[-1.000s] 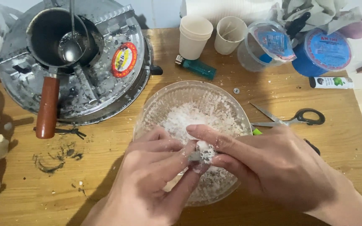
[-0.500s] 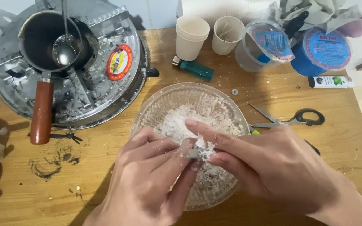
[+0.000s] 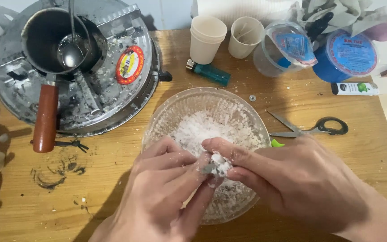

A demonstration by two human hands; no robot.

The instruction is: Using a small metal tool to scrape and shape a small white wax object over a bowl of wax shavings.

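Two bare hands meet over a clear glass bowl (image 3: pixel 166 118) of white flakes on a wooden table (image 3: pixel 113 179). The left hand (image 3: pixel 162 197) and right hand (image 3: pixel 301 179) together pinch a small white lump (image 3: pixel 219 163) with a grey bit at their fingertips, just above the flakes. Beyond the bowl to the right lie scissors (image 3: pixel 310 127). Farther back sit a teal lighter (image 3: pixel 209 71), paper cups (image 3: pixel 207 38), and at far left a small pot with a ladle (image 3: pixel 57 45) on a round metal stove (image 3: pixel 113 89).
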